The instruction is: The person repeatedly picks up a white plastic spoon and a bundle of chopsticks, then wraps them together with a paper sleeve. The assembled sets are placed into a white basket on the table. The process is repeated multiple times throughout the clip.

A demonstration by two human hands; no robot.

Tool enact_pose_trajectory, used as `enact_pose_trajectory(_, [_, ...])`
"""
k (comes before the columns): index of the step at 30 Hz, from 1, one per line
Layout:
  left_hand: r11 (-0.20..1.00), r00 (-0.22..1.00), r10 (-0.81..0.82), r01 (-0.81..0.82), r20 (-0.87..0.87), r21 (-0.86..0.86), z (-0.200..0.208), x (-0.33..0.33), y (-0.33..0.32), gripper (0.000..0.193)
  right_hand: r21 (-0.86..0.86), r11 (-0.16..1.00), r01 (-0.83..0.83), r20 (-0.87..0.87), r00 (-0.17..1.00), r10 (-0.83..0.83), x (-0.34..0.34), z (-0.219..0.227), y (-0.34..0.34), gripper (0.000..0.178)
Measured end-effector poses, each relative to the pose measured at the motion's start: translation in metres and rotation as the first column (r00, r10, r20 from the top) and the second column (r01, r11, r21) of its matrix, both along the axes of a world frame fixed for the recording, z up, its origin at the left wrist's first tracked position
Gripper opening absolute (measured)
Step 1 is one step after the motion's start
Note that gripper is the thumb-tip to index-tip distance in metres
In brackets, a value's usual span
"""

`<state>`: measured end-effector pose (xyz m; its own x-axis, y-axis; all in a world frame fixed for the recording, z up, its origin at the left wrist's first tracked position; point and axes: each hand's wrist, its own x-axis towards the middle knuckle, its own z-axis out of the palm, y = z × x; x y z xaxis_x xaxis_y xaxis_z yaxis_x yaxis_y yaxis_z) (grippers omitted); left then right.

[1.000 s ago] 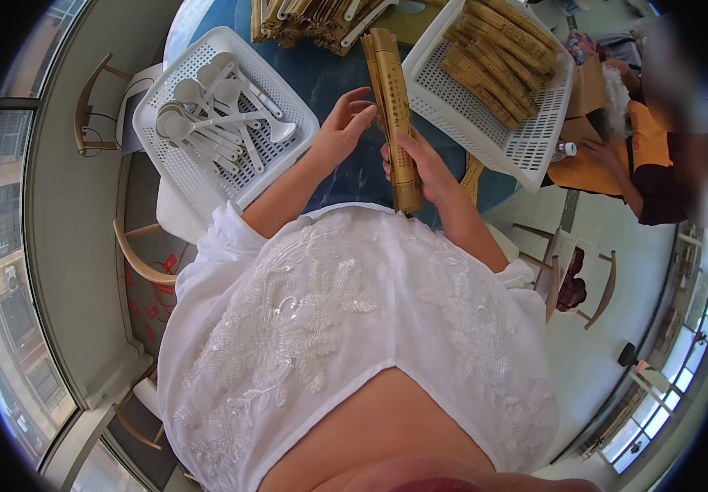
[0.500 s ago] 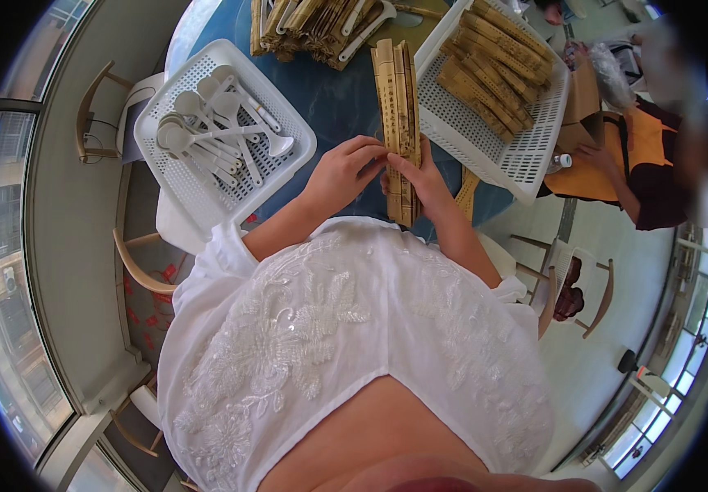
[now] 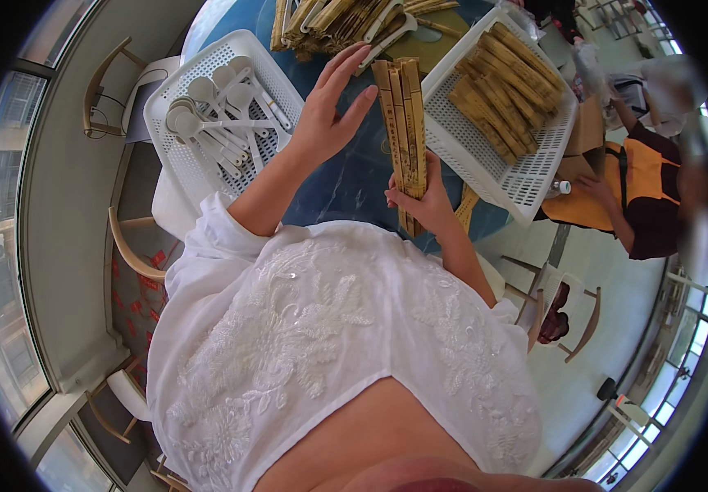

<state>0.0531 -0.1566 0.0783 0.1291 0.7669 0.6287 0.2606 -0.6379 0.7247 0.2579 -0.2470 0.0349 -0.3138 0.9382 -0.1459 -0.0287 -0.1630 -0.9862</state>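
Just one of two hands [image 3: 428, 202] grips one bamboo bundle [image 3: 404, 123].

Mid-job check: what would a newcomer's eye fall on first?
The tan, bamboo-like slat bundle in the right hand, mid-picture above the blue marbled table. Next, at left, a white perforated plastic basket of white long-handled spoons; at right, a matching white basket of tan slatted strips.

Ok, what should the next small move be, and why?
Probably ease the left hand slightly farther to the pile and pick up one piece: that hand is open, looks empty and is near the pile, while the right hand already holds the bamboo bundle upright.
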Motion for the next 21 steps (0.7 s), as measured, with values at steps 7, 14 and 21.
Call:
enact_pose_trajectory(7, [0.999,0.999,-0.009,0.008,-0.04,-0.042,0.003,0.003,0.008,0.027,-0.04,0.998,-0.038,-0.074,0.997,0.035,-0.004,-0.001,-0.01,0.071])
enact_pose_trajectory(14, [0.994,0.984,0.046,-0.028,-0.17,0.109,-0.01,0.0,0.015,0.023,-0.118,0.99,-0.075,-0.162,0.985,0.056,-0.007,-0.002,-0.014,0.068])
enact_pose_trajectory(21, [0.985,0.969,0.097,-0.06,-0.229,0.162,-0.025,-0.009,0.018,0.032,-0.143,0.989,-0.031,-0.112,0.994,0.015,-0.012,-0.006,-0.012,0.064])
